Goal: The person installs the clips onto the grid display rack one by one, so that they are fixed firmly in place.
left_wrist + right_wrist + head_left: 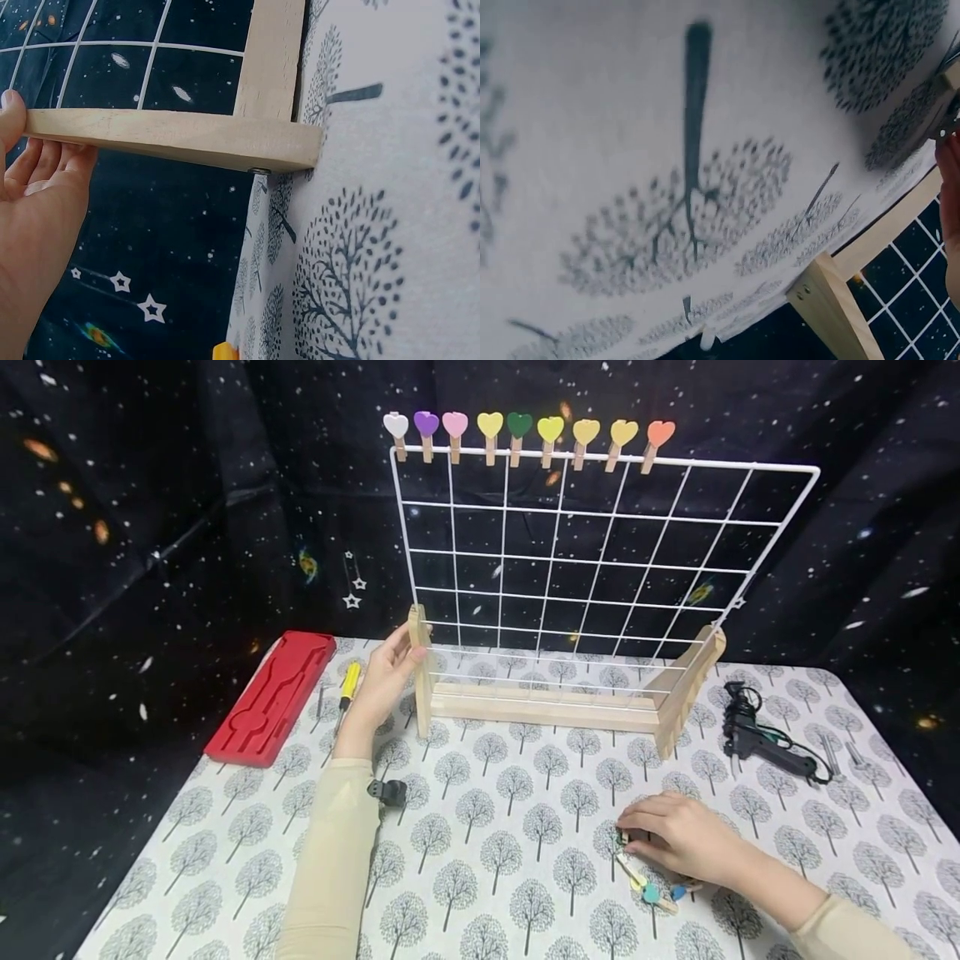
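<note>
My left hand [386,681] grips the left wooden side piece [421,693] of a stand, thumb on one face and fingers on the other, as the left wrist view [49,202] also shows. The stand holds up a white wire grid [735,463]. Heart-topped clothespins [519,427] in several colours are clipped along its top bar, from the left corner to past the middle. Low over the table, my right hand [686,835] pinches a small clothespin [622,837], mostly hidden by the fingers. Beside those fingers lie a teal-heart clothespin [651,893], a blue one [678,892] and a yellow one [637,882].
At the left lies a red tray [273,702] with moulded recesses, and near it a yellow-handled screwdriver [349,683]. A black glue gun [772,747] with its cord rests at the right, next to some glue sticks [855,754]. A dark starry cloth hangs behind the table.
</note>
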{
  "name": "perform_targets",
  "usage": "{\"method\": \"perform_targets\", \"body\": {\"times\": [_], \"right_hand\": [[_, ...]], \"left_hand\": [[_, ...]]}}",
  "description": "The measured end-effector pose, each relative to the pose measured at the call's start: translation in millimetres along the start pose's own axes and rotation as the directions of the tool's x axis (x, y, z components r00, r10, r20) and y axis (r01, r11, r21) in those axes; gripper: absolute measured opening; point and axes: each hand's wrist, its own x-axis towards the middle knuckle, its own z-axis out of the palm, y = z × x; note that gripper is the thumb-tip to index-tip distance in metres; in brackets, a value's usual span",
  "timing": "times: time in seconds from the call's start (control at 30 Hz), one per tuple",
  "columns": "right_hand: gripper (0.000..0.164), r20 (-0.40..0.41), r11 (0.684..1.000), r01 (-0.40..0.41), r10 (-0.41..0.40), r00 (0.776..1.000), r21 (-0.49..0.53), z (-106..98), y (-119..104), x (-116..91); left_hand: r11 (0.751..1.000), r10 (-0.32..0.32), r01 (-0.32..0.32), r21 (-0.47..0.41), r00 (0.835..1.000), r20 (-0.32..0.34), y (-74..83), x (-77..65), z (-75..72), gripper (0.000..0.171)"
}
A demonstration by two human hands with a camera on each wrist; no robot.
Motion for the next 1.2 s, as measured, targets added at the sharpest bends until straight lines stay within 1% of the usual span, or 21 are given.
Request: {"method": "perform_targets", "body": {"times": [0.1,0.23,0.37,0.53,0.63,0.77,0.93,1.0,1.07,1.13,1.2], "right_hand": [[0.029,-0.002,0.999,0.038,-0.038,0.999,-0.007,0,2,1],[0.029,-0.017,0.996,0.080,-0.081,0.997,-0.030,-1,4,3],[0.029,-0.049,0.996,0.090,-0.091,0.995,-0.028,-2,6,6],[0.026,-0.066,0.998,0.054,-0.055,0.996,-0.010,-2,6,10],[0.023,-0.078,0.999,0.037,-0.040,0.996,-0.031,-1,5,12],[0.022,-0.088,0.998,0.011,-0.016,0.996,-0.056,1,4,14],[0.022,-0.055,0.998,-0.059,0.057,0.997,-0.035,4,7,14],[0.022,-0.049,0.996,-0.084,0.083,0.995,-0.013,3,9,13],[0.022,-0.059,0.994,-0.109,0.110,0.992,0.012,0,10,14],[0.023,-0.089,0.992,-0.113,0.118,0.989,0.054,-8,11,18],[0.023,-0.125,0.985,-0.125,0.139,0.982,0.120,-18,13,24]], "left_hand": [[1.000,0.015,-0.015,0.004,1.000,-0.002,-5.4,2.9,-0.6,0.050],[1.000,0.031,-0.031,0.000,0.999,-0.005,-8.0,4.3,-0.8,0.050],[1.000,0.026,-0.026,-0.002,1.000,-0.005,-7.1,4.2,-0.8,0.051],[1.000,0.005,-0.005,-0.002,1.000,0.001,-1.0,2.3,-0.2,0.051],[1.000,0.000,0.000,-0.003,1.000,0.004,5.9,-0.7,1.3,0.051],[1.000,0.010,-0.010,0.004,1.000,0.009,14.1,-4.1,4.2,0.050],[1.000,0.011,-0.011,0.023,1.000,0.007,16.7,-4.8,5.3,0.050],[1.000,0.009,-0.009,0.026,1.000,0.007,16.2,-4.6,5.4,0.051],[1.000,0.009,-0.009,0.027,1.000,0.009,15.7,-4.7,5.1,0.051],[1.000,0.006,-0.007,0.027,1.000,0.007,15.1,-4.8,4.5,0.051],[1.000,0.006,-0.006,0.029,1.000,0.003,14.5,-4.6,3.6,0.051]]}}
